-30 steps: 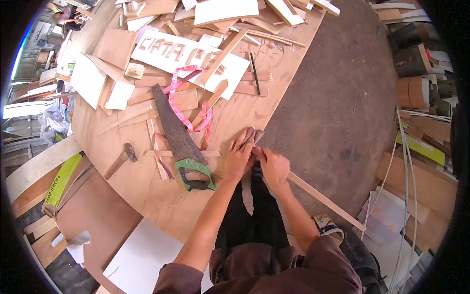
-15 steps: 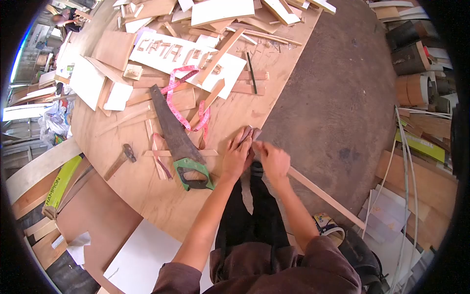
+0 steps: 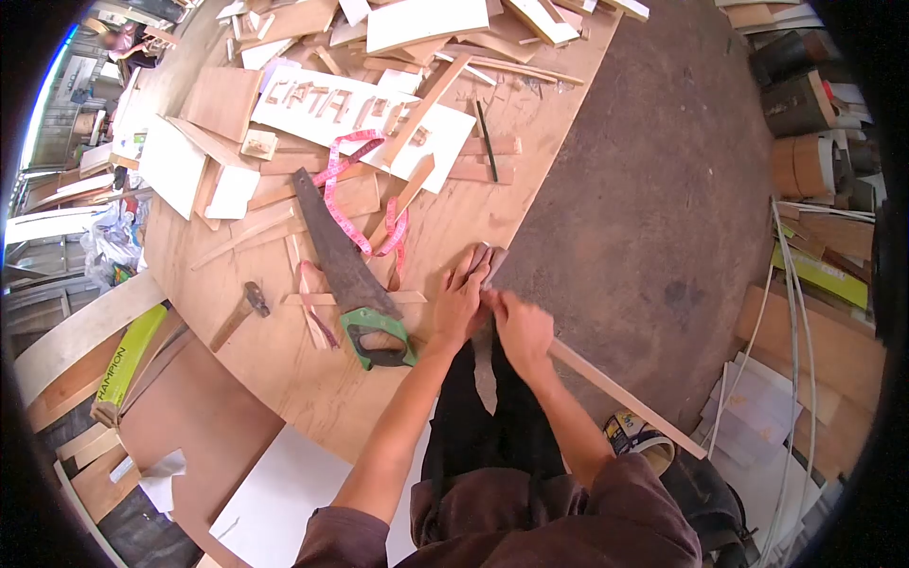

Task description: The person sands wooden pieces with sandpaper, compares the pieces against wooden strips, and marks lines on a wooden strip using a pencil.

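At the table's right edge, my left hand (image 3: 458,301) presses on a small dark piece (image 3: 492,260), its fingers closed round it; I cannot make out exactly what the piece is. Just right of it, my right hand (image 3: 521,327) is closed, on something too hidden to name. A long thin wood strip (image 3: 630,399) runs from beside my right hand down to the right. Left of my hands lies a handsaw with a green handle (image 3: 348,256), and a pink measuring tape (image 3: 352,227) curls beside its blade. Further left is a hammer (image 3: 240,315).
The wooden table (image 3: 303,398) carries a white board with wooden letters (image 3: 327,102), offcuts and a dark thin stick (image 3: 487,140). A white bucket (image 3: 653,450), boards and cables (image 3: 793,331) stand at the right. Another person (image 3: 128,43) is far back left.
My right hand has shifted slightly up and down beside my left hand, which stays in place. The view has turned a little.
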`<state>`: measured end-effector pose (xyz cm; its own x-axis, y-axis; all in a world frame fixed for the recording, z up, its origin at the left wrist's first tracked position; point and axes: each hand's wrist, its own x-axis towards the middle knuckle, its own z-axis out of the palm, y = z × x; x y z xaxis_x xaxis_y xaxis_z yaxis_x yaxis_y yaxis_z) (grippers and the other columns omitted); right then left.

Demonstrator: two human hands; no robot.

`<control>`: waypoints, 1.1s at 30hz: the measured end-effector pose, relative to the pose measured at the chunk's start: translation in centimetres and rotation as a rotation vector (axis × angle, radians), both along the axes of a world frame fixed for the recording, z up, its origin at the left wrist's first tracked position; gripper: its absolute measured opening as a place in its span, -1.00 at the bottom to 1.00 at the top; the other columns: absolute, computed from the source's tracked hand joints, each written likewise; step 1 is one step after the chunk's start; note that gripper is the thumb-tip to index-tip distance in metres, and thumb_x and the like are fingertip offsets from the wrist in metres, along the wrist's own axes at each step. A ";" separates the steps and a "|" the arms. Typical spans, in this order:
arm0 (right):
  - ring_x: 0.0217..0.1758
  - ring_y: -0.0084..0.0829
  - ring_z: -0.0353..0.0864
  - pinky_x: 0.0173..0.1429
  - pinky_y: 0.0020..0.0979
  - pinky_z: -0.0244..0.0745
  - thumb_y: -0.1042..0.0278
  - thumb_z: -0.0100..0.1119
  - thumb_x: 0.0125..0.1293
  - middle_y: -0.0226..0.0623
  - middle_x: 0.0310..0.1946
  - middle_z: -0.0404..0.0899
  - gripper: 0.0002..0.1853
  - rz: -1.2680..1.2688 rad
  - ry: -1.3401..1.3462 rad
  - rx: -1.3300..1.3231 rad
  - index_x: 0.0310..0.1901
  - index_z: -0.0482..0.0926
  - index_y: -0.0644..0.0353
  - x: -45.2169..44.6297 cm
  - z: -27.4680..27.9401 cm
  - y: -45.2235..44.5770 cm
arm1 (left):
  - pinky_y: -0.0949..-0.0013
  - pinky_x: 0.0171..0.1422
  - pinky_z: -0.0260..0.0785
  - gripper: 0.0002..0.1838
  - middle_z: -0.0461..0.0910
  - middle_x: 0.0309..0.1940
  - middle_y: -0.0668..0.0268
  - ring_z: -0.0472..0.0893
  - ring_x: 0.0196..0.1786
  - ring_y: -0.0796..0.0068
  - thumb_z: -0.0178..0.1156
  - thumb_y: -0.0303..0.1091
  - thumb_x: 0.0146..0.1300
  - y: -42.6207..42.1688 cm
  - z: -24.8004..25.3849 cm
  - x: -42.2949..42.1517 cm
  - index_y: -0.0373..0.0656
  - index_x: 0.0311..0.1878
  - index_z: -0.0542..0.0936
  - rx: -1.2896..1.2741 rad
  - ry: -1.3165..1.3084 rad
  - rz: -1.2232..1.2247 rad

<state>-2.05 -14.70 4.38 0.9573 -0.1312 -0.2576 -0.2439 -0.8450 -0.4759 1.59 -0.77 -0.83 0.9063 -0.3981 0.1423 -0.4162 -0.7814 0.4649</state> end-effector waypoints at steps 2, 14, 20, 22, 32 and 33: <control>-0.49 0.04 0.71 -0.38 0.01 0.58 -0.08 0.05 0.53 -0.03 -0.56 0.66 -0.54 0.007 -0.078 0.049 -0.40 0.62 0.09 -0.8 -0.8 0.0 | 0.03 0.40 0.20 -0.42 0.38 0.52 0.21 0.27 0.59 0.23 0.36 -0.46 0.19 0.3 -0.2 -0.2 -0.13 0.24 0.34 0.012 -0.011 -0.031; -0.46 0.02 0.74 -0.38 -0.02 0.60 -0.03 0.10 0.50 -0.06 -0.51 0.70 -0.61 0.038 0.008 -0.025 -0.34 0.64 0.10 1.2 -0.5 -1.0 | -0.06 0.40 0.24 -0.41 0.38 0.48 0.18 0.24 0.60 0.25 0.29 -0.38 0.27 0.2 -0.3 -0.3 -0.11 0.34 0.32 0.042 0.010 -0.012; -0.41 0.03 0.75 -0.34 -0.02 0.62 -0.05 0.07 0.52 -0.03 -0.48 0.70 -0.57 0.031 0.051 0.005 -0.36 0.62 0.13 -0.4 0.8 0.2 | -0.02 0.45 0.15 -0.46 0.33 0.55 0.21 0.22 0.61 0.17 0.27 -0.43 0.31 0.2 -0.6 -0.5 -0.13 0.28 0.28 0.075 0.056 -0.005; -0.41 0.03 0.74 -0.33 -0.04 0.63 -0.04 0.08 0.52 -0.04 -0.47 0.71 -0.58 0.016 0.066 0.021 -0.35 0.63 0.13 -0.2 0.4 0.0 | -0.02 0.44 0.16 -0.47 0.32 0.55 0.21 0.22 0.61 0.17 0.27 -0.42 0.31 0.0 0.1 -0.4 -0.14 0.28 0.28 0.061 0.035 -0.005; -0.43 0.03 0.74 -0.35 -0.05 0.61 -0.01 0.06 0.54 -0.03 -0.47 0.70 -0.61 -0.014 -0.016 -0.006 -0.32 0.65 0.08 1.1 1.2 0.0 | 0.00 0.42 0.18 -0.47 0.36 0.54 0.25 0.22 0.61 0.19 0.23 -0.45 0.31 -0.2 0.0 -0.1 -0.12 0.31 0.31 -0.003 0.023 0.004; -0.44 0.03 0.73 -0.36 -0.05 0.61 0.00 0.06 0.54 -0.02 -0.49 0.69 -0.61 -0.044 -0.042 -0.001 -0.33 0.65 0.08 1.3 1.2 0.0 | 0.00 0.42 0.18 -0.47 0.36 0.54 0.25 0.22 0.61 0.19 0.23 -0.45 0.31 -0.3 0.2 0.2 -0.12 0.31 0.31 -0.004 0.015 0.003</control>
<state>-0.72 -14.68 5.59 0.9607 -0.1736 -0.2167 -0.2603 -0.8345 -0.4856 1.80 -1.06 -0.64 0.9094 -0.3950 0.1302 -0.4070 -0.7807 0.4742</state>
